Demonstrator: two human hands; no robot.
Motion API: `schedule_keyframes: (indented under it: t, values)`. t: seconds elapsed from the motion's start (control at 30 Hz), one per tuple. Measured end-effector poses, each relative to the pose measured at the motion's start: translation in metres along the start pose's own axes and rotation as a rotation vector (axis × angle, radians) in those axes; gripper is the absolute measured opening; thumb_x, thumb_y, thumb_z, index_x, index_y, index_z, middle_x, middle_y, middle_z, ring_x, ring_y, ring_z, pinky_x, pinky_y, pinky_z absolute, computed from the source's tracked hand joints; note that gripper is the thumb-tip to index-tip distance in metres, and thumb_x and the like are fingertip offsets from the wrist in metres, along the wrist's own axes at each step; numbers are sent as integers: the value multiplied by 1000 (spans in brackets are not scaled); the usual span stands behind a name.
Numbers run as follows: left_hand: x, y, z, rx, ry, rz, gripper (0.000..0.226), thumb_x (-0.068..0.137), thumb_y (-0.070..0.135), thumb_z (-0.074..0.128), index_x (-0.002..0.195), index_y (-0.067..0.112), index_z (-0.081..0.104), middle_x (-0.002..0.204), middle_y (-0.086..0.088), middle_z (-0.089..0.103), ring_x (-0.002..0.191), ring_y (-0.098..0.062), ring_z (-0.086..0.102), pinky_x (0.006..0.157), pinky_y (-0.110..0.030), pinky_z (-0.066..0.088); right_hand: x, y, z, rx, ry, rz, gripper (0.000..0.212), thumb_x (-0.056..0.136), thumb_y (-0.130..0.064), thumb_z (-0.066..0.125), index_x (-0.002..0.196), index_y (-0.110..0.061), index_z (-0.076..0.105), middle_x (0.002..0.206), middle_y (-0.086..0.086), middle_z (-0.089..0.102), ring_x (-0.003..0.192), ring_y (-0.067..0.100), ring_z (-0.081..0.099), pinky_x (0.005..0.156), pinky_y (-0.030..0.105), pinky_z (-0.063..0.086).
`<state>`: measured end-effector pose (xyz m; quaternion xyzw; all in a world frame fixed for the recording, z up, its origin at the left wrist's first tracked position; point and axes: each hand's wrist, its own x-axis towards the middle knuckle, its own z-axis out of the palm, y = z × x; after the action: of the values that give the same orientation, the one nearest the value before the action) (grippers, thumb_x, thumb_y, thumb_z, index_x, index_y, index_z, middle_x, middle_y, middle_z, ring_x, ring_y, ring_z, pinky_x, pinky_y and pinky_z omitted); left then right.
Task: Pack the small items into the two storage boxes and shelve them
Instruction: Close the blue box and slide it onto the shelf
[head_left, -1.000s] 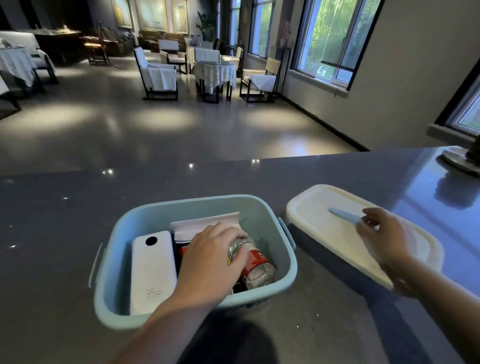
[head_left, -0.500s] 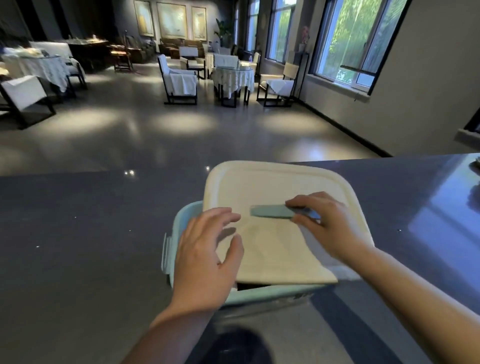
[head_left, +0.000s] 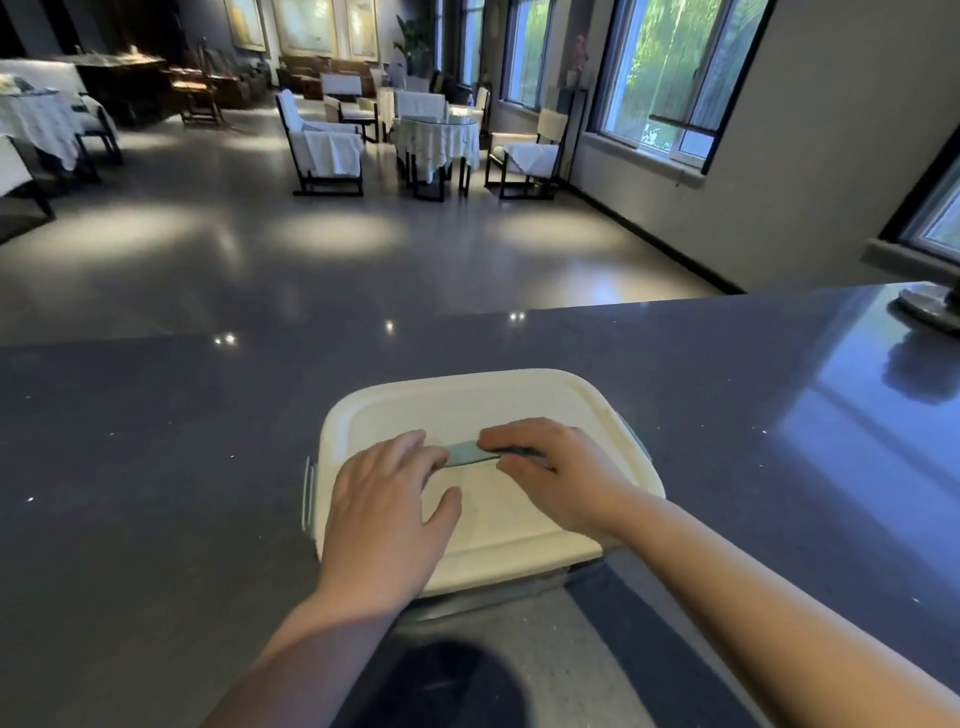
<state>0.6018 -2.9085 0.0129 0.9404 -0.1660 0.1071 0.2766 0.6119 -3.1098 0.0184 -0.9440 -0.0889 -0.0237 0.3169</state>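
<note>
A cream lid lies flat on top of the light blue storage box, hiding everything inside; only the box's left clip and a strip of its front wall show. My left hand rests on the lid's left half with its fingers straight, the fingertips at the lid's blue handle. Over the right part of that handle lies my right hand, its fingers curled round the handle.
The box stands on a dark grey speckled countertop. A round metal base stands at the counter's far right corner. Beyond the counter lies a dining room with chairs and covered tables.
The lid went from the counter on the right onto the box and has settled flat. My left hand left the items in the box and now rests on the lid.
</note>
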Motion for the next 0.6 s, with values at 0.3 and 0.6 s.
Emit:
schedule_keyframes:
  t: [0.3,0.6]
  values:
    - [31,13,35,181,-231,118,69,85,68,8,148,37,10,158,13,2,145,-10,-3,117,-35,0,-31,52,-22,176,411,588,85,74,-56,72,144,-29,34,146,-8,41,132,16,40,107,41,39]
    - [28,13,32,172,-233,107,60,93,61,18,147,38,9,157,15,1,145,-8,-5,118,-35,0,-32,60,-12,492,563,621,52,65,-45,83,111,-31,63,97,-18,65,91,7,65,82,34,57]
